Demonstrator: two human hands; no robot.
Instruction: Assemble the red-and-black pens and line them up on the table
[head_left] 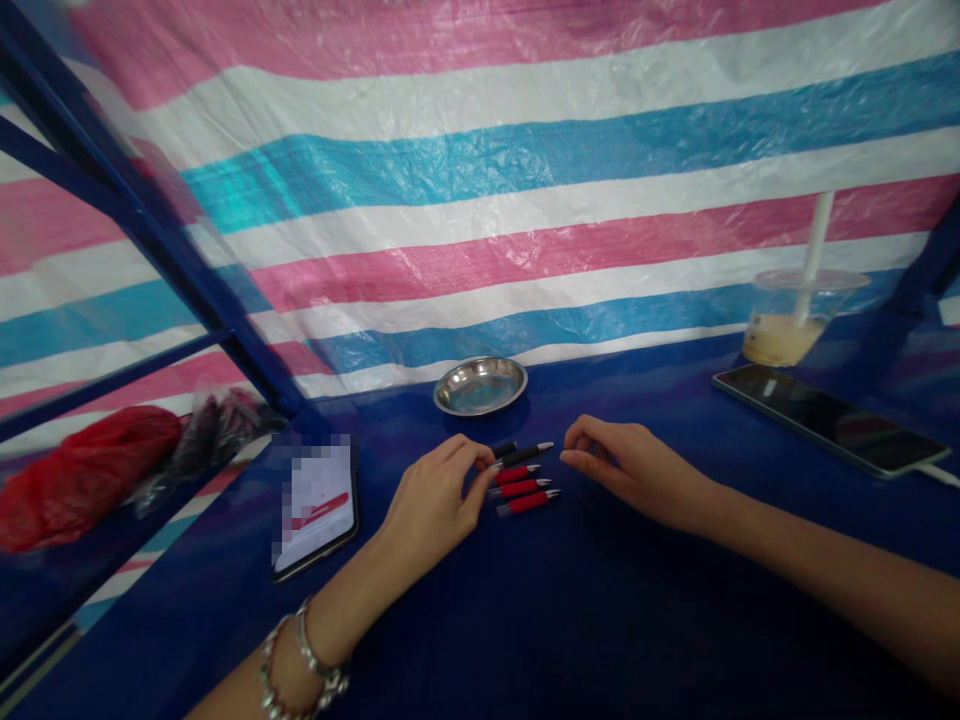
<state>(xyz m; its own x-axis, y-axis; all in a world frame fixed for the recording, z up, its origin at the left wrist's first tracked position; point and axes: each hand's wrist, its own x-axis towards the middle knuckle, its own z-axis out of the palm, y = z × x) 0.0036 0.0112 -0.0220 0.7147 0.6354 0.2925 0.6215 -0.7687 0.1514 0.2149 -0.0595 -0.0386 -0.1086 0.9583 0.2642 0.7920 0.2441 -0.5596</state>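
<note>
My left hand (442, 488) pinches the rear end of a black pen (529, 454) between thumb and forefinger. That pen points right, its silver tip toward my other hand. Just behind it lies a second black pen (505, 449), partly hidden by my fingers. Three red pens (532, 502) are lined up on the near side, roughly parallel, tips to the right. Off to the right of the pens, my right hand (637, 470) hovers at or rests on the table, fingers loosely curled, a small gap between thumb and forefinger and nothing visible between them.
A shallow metal dish (481, 388) sits behind the pens on the blue table (480, 620). One phone (319, 510) lies left; another phone (832, 418), cable attached, lies right before a plastic cup (784, 335) with a straw. Striped sheeting (525, 200) hangs behind; a red bag (90, 475) is left.
</note>
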